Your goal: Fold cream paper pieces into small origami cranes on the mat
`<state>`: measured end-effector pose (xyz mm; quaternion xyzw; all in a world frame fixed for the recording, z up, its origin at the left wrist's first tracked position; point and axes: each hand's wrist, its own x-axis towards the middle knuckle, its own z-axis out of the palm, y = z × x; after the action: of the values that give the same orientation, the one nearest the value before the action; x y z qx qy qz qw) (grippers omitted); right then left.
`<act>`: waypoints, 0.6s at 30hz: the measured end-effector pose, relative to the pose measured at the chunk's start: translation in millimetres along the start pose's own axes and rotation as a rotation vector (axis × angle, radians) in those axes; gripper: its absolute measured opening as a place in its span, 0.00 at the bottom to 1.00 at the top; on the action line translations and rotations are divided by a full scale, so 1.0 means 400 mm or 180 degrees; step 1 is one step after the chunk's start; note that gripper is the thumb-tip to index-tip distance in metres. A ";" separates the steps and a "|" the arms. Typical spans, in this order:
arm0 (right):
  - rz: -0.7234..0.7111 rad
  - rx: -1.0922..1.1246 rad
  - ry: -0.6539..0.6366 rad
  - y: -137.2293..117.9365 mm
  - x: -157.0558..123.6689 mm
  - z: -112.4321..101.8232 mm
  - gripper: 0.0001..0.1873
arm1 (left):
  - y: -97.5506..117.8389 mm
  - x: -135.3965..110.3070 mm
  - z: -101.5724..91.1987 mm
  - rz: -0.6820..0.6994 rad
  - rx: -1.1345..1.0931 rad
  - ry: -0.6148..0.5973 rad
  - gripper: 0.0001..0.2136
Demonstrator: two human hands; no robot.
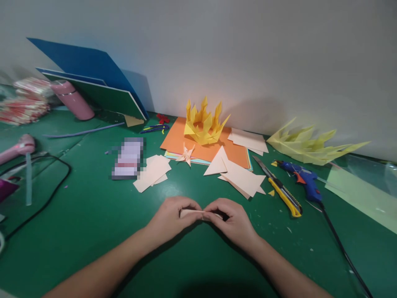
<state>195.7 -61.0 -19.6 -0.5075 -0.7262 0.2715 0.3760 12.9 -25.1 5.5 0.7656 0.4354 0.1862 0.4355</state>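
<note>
Both thumbs and fingers pinch a small pale pink piece of folded paper (190,212) just above the green table. My left hand (173,217) closes on its left part, and my right hand (232,219) closes on its right part, with the fingertips meeting near the middle. Much of the paper is hidden behind the fingers. Beyond the hands lie pale pink paper pieces (151,173) on the left and more paper pieces (243,178) on the right. A folded pink paper triangle (217,162) and a small pink paper star shape (186,154) lie between them.
A yellow folded-paper crown (204,130) stands on orange sheets (173,136). To the right are a yellow box cutter (283,194), a blue glue gun (302,178) with its cord, and a pale yellow paper form (310,145). A blurred phone-like object (128,158) and pink bottle (72,99) are left.
</note>
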 end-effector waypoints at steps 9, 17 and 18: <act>0.0082 0.0052 -0.0106 0.004 0.001 0.009 0.11 | -0.004 -0.002 0.004 -0.0113 0.0021 0.0094 0.06; -0.0101 0.0213 -0.0107 0.003 0.006 0.002 0.10 | -0.002 -0.001 0.009 -0.0296 -0.0147 0.0160 0.06; -0.0098 0.0235 -0.0103 0.002 0.007 0.001 0.10 | -0.001 0.000 0.010 -0.0262 -0.0124 0.0181 0.06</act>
<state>195.4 -58.1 -19.8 -0.4776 -0.7294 0.3005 0.3868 15.4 -27.1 3.0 0.7327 0.4750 0.1982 0.4452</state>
